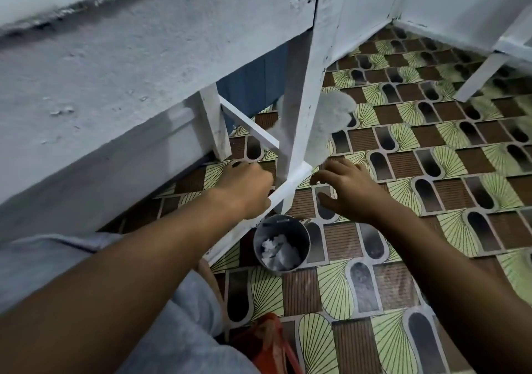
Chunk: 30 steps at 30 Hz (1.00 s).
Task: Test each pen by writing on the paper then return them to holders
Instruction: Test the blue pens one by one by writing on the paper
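So the camera is looking down past the edge of a white painted table [100, 66], pretty scuffed and flaky on top, and most of what's showing is the floor [431, 201]. It's covered in a busy pattern: pale green fan shapes, brown ribbed rectangles and dark arch shapes outlined in grey. White table legs and crossbars [299, 114] are running down to the floor, with white wall panels behind them at the top right, and a blue panel is showing under the table.

A small round grey container [281, 244] is sitting on the floor right by the foot of the table leg, just below the low crossbar. It's open at the top, with crumpled white stuff lying inside. No pens or paper are showing anywhere in this view.

The left hand [244, 189] is reaching down beside the crossbar with its fingers curled under; I can't tell whether it's gripping anything. The right hand [348, 192] is hovering over the floor just right of the leg, fingers spread and loose, holding nothing. Grey clothing and something orange-red [267, 342] are sitting at the bottom of the view.
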Available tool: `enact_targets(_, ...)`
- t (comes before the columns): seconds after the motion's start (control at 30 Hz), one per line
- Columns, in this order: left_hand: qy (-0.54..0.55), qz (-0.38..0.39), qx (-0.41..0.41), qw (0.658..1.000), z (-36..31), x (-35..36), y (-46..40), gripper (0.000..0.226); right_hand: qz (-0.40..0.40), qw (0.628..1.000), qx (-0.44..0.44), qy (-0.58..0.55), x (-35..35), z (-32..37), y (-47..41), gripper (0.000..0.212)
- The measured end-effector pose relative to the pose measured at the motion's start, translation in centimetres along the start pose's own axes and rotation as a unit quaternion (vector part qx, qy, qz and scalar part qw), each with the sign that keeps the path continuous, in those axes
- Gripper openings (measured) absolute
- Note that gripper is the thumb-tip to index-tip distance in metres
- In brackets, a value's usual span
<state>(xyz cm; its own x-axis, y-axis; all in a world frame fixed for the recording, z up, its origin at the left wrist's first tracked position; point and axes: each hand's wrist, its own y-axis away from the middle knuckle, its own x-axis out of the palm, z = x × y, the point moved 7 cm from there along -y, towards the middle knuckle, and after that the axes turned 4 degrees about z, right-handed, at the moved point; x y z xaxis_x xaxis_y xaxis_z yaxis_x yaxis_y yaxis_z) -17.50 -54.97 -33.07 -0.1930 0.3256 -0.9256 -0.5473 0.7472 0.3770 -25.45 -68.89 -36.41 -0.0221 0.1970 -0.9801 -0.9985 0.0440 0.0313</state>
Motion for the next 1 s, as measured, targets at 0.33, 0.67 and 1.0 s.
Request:
enact_targets(0.33,0.04,-0.106,-0.038,0.993,3.0,-6.1,3.6,0.02,-0.073,0.997,-0.039,-0.012,-6.5,4.0,-1.8,0.029)
enact_targets(0.67,0.081,-0.275,-0.084,0.954,5.5,-18.4,11.6,0.018,-0.177,0.979,-0.101,0.002,-19.9,11.2,-4.3,0.021)
enact_targets(1.0,0.053,-0.37,-0.174,0.911,12.5,-25.4,21.6,0.017,-0.244,0.957,-0.154,0.011,-29.3,20.8,-7.9,0.017)
